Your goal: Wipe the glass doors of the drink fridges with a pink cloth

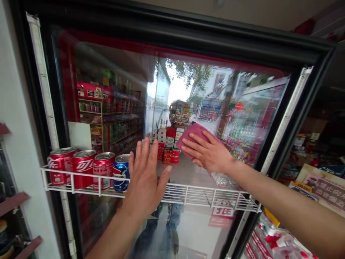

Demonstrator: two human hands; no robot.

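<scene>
My right hand (208, 151) presses a pink cloth (198, 129) flat against the glass pane (121, 90) of a fridge door, fingers spread over it. The thumb side of this hand points downward. My left hand (145, 176) is raised in front of the pane with its fingers apart and nothing in it. Whether its fingertips touch the glass I cannot tell. It overlaps the white wire door rack (194, 194), just right of a blue Pepsi can (121, 172) that it partly hides. Red cola cans (84, 169) stand beside that one in the rack.
A black door frame (172, 27) surrounds the pane, with slotted white rails (44, 82) on both sides. Reflections of shelves, street and a person show in the glass. At the lower right are wrapped drink packs (265, 237) and a sign with Chinese text (323, 187).
</scene>
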